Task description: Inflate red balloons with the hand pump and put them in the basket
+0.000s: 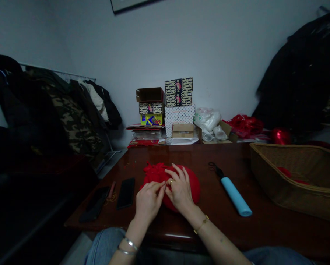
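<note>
Sitting in blue jeans at a glossy, reddish-brown wooden tabletop, working with both bare hands on a round, bright red object with ruffled, cloth-like folds at its far left. Handling it near the front edge, directly beneath and beyond the hands. Pinching thumb and forefinger together on the left hand, with the other fingers curled inward. Holding the right hand just beside it, thumb and forefinger also pressed together, spreading the remaining fingers over the red surface. Leaving too little in view between the fingertips to tell of any piece gripped there. Wearing two silver bangles on the left wrist, plus a gold bracelet and a gold ring on the right side. Having at left a black, flat, rectangular phone, then a slim reddish-brown stick, tangled tan loops and a second dark, flat rectangle. Having at right a slanting light blue cylinder with a black end, near dark looped handles, and farther out a tan wicker basket holding red pieces. Facing stacked patterned cardboard boxes past the far edge.
</note>
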`<state>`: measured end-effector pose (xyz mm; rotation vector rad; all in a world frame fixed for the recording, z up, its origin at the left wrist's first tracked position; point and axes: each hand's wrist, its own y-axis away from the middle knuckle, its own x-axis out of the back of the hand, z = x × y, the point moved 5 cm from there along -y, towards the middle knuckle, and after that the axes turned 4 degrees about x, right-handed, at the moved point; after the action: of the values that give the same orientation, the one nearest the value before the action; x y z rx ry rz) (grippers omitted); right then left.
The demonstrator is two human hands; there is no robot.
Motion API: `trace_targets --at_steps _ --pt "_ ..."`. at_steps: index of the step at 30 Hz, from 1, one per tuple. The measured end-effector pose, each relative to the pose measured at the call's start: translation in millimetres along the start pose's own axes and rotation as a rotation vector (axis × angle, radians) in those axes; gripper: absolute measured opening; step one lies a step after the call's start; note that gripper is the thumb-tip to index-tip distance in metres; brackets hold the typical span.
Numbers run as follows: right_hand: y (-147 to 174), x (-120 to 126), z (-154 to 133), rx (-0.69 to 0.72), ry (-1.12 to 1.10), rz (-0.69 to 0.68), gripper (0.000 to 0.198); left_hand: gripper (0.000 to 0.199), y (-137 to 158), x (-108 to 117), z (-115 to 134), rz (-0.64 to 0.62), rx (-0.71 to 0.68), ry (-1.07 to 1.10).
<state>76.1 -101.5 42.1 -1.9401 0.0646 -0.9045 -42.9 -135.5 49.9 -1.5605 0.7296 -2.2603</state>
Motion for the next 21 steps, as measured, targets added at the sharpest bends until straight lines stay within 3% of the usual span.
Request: trace_targets --at_steps 3,7,14,21 --pt "0.2 -3.7 -1.1 0.026 0.047 -0.019 0.010 0.020 -2.4 -1.3 0.1 -0.074 0.020 -0.082" --pt "0.7 -5.9 -3.0 0.042 0.081 -0.023 0.009 0.017 -1.8 -4.5 -0.1 -0.029 0.079 -0.145" --pt "3.6 -4.9 -2.9 0.045 0.090 -0.024 0.006 0.011 0.1 -7.5 -3.8 0.083 0.229 0.036" --pt "3.9 -5.9 -3.9 0.032 0.098 -0.058 0.005 0.010 -2.1 -7.4 -2.5 0.023 0.196 0.039"
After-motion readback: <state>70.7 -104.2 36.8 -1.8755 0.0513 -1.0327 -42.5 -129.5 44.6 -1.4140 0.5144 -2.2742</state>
